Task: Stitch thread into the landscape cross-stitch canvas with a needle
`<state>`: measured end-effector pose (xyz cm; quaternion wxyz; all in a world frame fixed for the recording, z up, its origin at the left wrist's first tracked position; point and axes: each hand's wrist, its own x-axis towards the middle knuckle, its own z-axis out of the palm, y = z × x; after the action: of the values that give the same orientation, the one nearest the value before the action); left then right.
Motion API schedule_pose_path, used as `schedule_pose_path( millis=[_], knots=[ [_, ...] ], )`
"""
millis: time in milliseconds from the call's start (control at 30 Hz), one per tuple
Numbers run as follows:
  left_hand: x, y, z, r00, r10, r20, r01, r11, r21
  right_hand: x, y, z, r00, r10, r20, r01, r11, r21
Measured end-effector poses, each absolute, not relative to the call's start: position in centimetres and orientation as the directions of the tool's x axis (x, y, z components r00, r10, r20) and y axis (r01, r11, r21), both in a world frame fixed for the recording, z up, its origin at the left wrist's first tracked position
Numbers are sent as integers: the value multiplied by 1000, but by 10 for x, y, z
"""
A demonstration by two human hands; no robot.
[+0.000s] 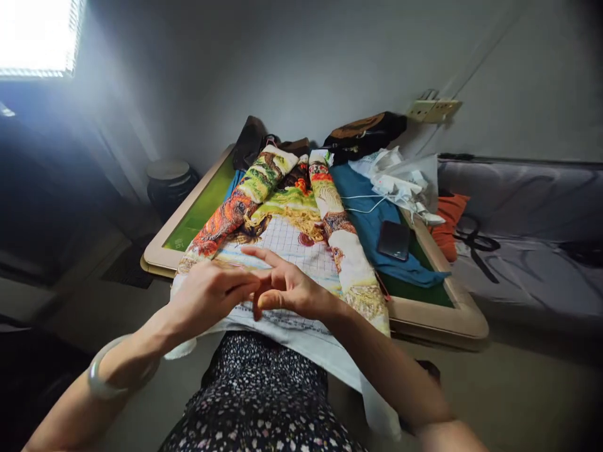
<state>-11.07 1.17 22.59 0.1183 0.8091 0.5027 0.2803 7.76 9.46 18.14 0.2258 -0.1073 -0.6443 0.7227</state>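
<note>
A green-topped table (198, 210) with a pale wooden rim fills the middle of the view, with a grey sofa (527, 232) just beside its right edge. Draped over the table's near edge and down onto the person's lap lies a large cross-stitch canvas (301, 248) – its sides are rolled up into colourful stitched bands, and a white gridded patch shows between them. A blue cloth (362, 207) lies to the right of the canvas, and on it rests a dark phone (394, 240); further back sit crumpled white plastic bags (400, 176) with a white cable (365, 204) trailing out, and a dark bag (365, 135) against the wall. Black scissors (473, 238) lie on the sofa, near an orange cushion (450, 223). Both hands meet over the near part of the canvas: the left hand (207, 295) has its fingers curled and pinched together – whatever they pinch is too small to make out – and touches the right hand (287, 289), whose fingers are loosely spread, the index stretched to the left above the left hand's fingers. A pale bangle (110, 376) circles the left wrist.
</note>
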Motion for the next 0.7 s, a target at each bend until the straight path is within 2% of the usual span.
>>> schedule_pose_path(
  millis=[67,133,267,400,500,567,633,700],
  knots=[
    [-103,22,226,303,885,352,740,-452,498,93,84,181,-816,574,65,-135,-80,-988],
    [-113,21,223,199,901,385,747,-394,535,121,86,177,-707,707,26,-25,12,-1000],
    [-163,0,202,-99,893,438,793,-195,577,187,95,163,-612,789,-56,267,140,-954],
    [-203,-11,173,-380,765,520,809,2,588,227,94,155,-497,866,-44,391,179,-903],
    [-219,-8,158,-484,697,529,830,175,529,245,91,150,-472,881,-25,381,178,-907],
    [-230,-4,153,-548,640,538,818,277,504,256,89,145,-477,879,-21,310,146,-940],
    [-240,-2,151,-607,575,549,791,373,484,264,86,138,-456,890,20,158,102,-982],
    [-247,-3,150,-648,540,538,762,451,465,266,83,132,-377,922,92,-62,74,-995]
  ],
)
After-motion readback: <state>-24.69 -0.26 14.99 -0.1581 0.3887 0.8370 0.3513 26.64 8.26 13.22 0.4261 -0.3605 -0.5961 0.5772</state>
